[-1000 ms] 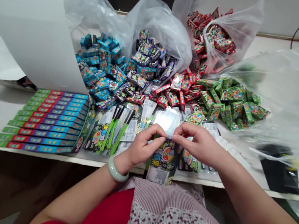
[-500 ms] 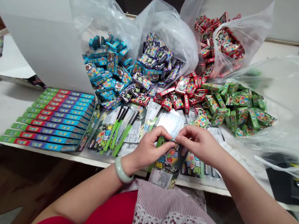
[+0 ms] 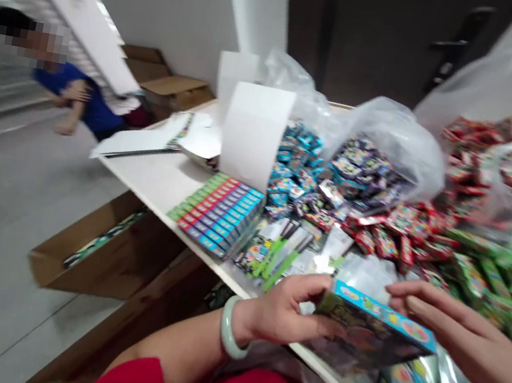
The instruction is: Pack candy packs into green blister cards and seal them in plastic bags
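Note:
My left hand (image 3: 298, 314) is closed on the left end of a dark printed packet (image 3: 363, 342), thumb across its front. A bright blue printed strip (image 3: 385, 315) runs along the packet's top edge, tilted down to the right. Just behind that edge, my right hand (image 3: 442, 317) has its fingers stretched out; whether they touch the packet I cannot tell. Flat pouches with green edges (image 3: 282, 252) lie on the table left of the packet. Beyond them stands a neat stack of packed sets (image 3: 219, 215), striped green, red, purple and blue.
Small blue boxes (image 3: 295, 165), purple boxes (image 3: 368, 172), red boxes (image 3: 408, 228) and green boxes (image 3: 494, 273) lie in heaps, partly in clear plastic bags (image 3: 404, 135). White card (image 3: 254, 132) stands behind the stack. Cartons (image 3: 92, 248) sit on the floor. A person (image 3: 84, 98) is at far left.
The view has swung left, bringing the floor and a person into sight. The packet is now tilted, showing its blue top edge. My right fingers have gone from a pinch to stretched out.

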Tool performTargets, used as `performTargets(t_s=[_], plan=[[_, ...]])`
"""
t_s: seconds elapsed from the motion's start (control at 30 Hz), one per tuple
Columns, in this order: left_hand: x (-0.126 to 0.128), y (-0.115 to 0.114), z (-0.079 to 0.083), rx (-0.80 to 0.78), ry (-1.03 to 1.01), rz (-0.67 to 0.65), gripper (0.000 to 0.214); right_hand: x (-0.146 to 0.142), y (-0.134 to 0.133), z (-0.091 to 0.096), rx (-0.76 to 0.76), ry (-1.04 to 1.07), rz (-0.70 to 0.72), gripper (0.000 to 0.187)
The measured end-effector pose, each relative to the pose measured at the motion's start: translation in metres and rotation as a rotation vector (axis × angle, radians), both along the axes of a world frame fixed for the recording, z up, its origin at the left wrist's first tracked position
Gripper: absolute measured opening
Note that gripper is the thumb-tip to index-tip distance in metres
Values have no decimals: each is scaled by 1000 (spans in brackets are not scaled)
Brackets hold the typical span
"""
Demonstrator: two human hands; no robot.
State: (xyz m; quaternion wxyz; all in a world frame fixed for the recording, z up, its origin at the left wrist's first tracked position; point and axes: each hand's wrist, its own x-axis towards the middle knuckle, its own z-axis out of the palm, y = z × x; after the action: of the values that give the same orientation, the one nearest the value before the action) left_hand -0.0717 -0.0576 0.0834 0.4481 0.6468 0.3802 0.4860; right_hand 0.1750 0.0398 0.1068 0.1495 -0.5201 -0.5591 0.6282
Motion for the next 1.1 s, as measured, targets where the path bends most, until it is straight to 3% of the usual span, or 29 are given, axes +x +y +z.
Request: performTargets(t_s=[0.07,0.13,0.2,0.27,0.4,0.47,0.53,0.6,0.67,0.8,1.0,1.1], plan=[[-20,-1,20,322,113,68,21,-9,8,-3,-99,-6,-1,56],[-37,-1,27,600,313,74,21,-32,9,-6,-294,20,36,62],[-48,-3,20,765,566,71,20,-64,3,-9,-372,91,36,61],[-58,-9,6,824,774,94,19,-98,-3,-11,-339,151,57,56],[-106,-26,-9,638,914,232,39,-142,2,-16,-124,131,107,60],[-150,-27,-9,462,890,459,42,-153,14,-17,76,85,70,58],[-197,-19,-10,235,993,680,34,-164,25,-14,219,49,55,58],[-238,-4,-16,149,1036,694,26,-178,31,-10,278,84,71,60],[-263,10,-24,99,1070,655,21,-196,33,-5,312,157,106,62],[-273,21,-35,61,1115,622,21,-234,33,-4,447,207,210,59],[-274,13,-40,58,1134,562,25,-295,32,-7,940,172,315,48],[-280,12,-43,69,1095,547,28,-332,25,-11,1073,198,411,50]])
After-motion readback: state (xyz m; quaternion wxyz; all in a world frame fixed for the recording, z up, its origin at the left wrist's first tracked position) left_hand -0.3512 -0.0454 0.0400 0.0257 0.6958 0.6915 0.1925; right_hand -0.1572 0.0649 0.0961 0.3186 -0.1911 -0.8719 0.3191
